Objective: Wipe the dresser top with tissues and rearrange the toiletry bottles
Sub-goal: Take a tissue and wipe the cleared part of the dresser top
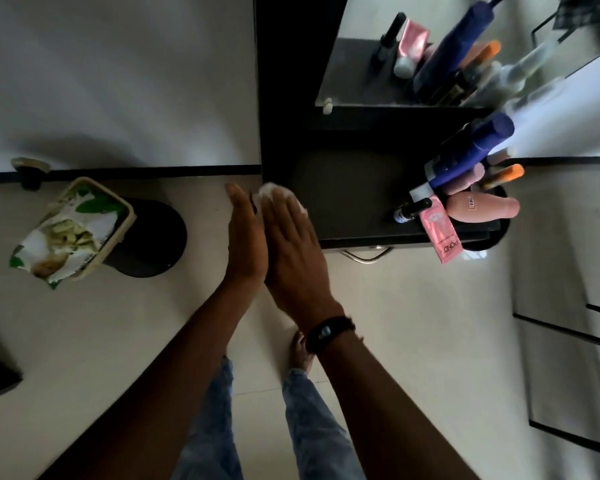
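The dark dresser top (pixel 343 192) sits right of centre, under a mirror. My right hand (pixel 293 244) lies flat with fingers together at its left front corner, pressing a white tissue (pixel 267 190) that peeks out past the fingertips. My left hand (pixel 245 237) stands edge-on right beside it, just off the dresser's left edge, fingers straight and empty. Toiletry bottles crowd the right end: a tall blue bottle (pixel 471 152), a peach tube (pixel 482 207), a pink tube (pixel 440 233), a small dark dropper bottle (pixel 413 209) and an orange-capped tube (pixel 504 174).
A beige bin (pixel 118 202) stuffed with a green-and-white snack packet (pixel 63 237) stands on the floor at left, on a round dark base. The mirror (pixel 465 46) reflects the bottles. A metal drawer handle (pixel 364 254) shows below the dresser front. My feet and jeans are below.
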A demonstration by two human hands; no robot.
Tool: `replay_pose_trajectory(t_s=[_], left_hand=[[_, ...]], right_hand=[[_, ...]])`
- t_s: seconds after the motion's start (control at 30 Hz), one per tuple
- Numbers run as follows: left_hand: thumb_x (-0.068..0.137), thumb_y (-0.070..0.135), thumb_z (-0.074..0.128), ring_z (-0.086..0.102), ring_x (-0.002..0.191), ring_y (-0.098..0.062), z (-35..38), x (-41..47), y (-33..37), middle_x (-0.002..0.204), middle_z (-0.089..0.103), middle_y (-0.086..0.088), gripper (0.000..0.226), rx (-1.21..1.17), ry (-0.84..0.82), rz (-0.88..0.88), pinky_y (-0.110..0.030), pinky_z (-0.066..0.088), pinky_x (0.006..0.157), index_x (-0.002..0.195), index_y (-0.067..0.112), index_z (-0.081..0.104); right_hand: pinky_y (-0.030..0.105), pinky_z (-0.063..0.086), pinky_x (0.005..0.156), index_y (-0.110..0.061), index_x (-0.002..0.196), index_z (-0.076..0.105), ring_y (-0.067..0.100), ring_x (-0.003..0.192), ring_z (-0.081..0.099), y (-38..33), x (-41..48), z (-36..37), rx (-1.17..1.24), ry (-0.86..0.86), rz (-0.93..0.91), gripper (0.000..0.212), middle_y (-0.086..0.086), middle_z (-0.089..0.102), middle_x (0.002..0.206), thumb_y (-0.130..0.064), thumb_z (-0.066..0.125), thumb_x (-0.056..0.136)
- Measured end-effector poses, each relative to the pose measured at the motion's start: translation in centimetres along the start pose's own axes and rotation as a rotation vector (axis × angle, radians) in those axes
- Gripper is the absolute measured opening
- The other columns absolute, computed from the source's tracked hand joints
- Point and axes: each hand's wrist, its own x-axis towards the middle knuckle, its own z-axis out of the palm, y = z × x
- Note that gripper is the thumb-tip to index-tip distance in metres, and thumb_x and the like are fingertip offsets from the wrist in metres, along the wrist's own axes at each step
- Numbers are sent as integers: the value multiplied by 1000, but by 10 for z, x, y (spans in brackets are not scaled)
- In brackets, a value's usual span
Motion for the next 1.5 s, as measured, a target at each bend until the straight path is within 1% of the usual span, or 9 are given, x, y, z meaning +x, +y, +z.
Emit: replay_pose_trajectory(t_s=[0.13, 0.27, 0.4, 0.53, 0.7, 0.8, 0.97, 1.17, 1.5], left_hand=[[97, 52, 2, 25, 144, -17, -2, 4, -1, 158, 24, -3, 66, 44, 63, -35, -31, 22, 114, 151, 19, 19], [96, 56, 2, 25, 144, -17, -3, 6, -3, 157, 25, -3, 70, 28, 61, -66, -28, 22, 109, 150, 18, 24], [94, 59, 3, 35, 139, -11, -8, 10, 3, 153, 35, -1, 72, 11, 18, -56, -26, 30, 111, 149, 19, 26], [95, 61, 5, 56, 96, 16, -15, 13, 5, 135, 55, 5, 69, 4, -12, -28, -13, 45, 89, 140, 25, 42], [96, 56, 3, 56, 110, 10, -17, 11, 3, 138, 48, 5, 71, -1, -46, -60, -8, 45, 87, 143, 16, 37], [93, 59, 4, 31, 142, -17, -12, 13, 6, 155, 32, -3, 73, 8, -22, -78, -32, 28, 114, 149, 17, 28], [97, 56, 6, 32, 139, -13, -6, 9, 6, 154, 33, -2, 67, 61, -23, -62, 1, 36, 80, 148, 20, 29], [95, 55, 12, 34, 110, 26, 4, 1, 10, 145, 37, 11, 67, 109, -20, 79, 6, 29, 86, 147, 17, 29], [96, 47, 15, 13, 147, -11, 30, -18, -2, 161, 10, 1, 62, 297, 33, 101, -40, 19, 121, 152, 20, 11]], right_hand=[[43, 12, 124, -13, 153, 17, 20, 151, 3, 25, -38, -4, 90, 100, 150, 53, 6, 9, 162, -22, 35, 104], [40, -3, 124, -19, 155, 3, 16, 151, -7, 44, 18, -21, 85, 113, 338, 56, 2, -5, 164, -35, 23, 105], [40, 0, 124, -11, 155, 9, 24, 151, -4, 22, 93, -28, 155, 104, 238, 58, 11, 0, 163, -33, 29, 104], [42, 3, 125, -14, 151, 26, 26, 151, -1, -12, 61, -5, 0, 20, -25, 53, 11, 10, 162, -30, 39, 103], [43, 17, 123, -10, 148, 33, 28, 149, 14, 2, -3, 10, 2, 127, -20, 55, 10, 22, 159, -22, 53, 98], [43, 13, 124, -8, 153, 17, 27, 151, 8, 26, 3, -4, 36, 110, 122, 90, 11, 13, 162, -60, 53, 89], [44, -4, 124, -6, 154, -3, 29, 150, -11, 43, 34, -23, -27, -55, 104, 131, 13, -10, 162, -84, 52, 62], [42, 11, 124, -11, 154, 15, 23, 151, 2, 24, -6, -10, 94, 39, 31, 74, 8, 9, 163, -47, 38, 93], [42, 25, 121, -5, 152, 22, 28, 150, 12, 55, -62, 0, 29, 226, 420, 68, 11, 16, 161, -34, 50, 97]])
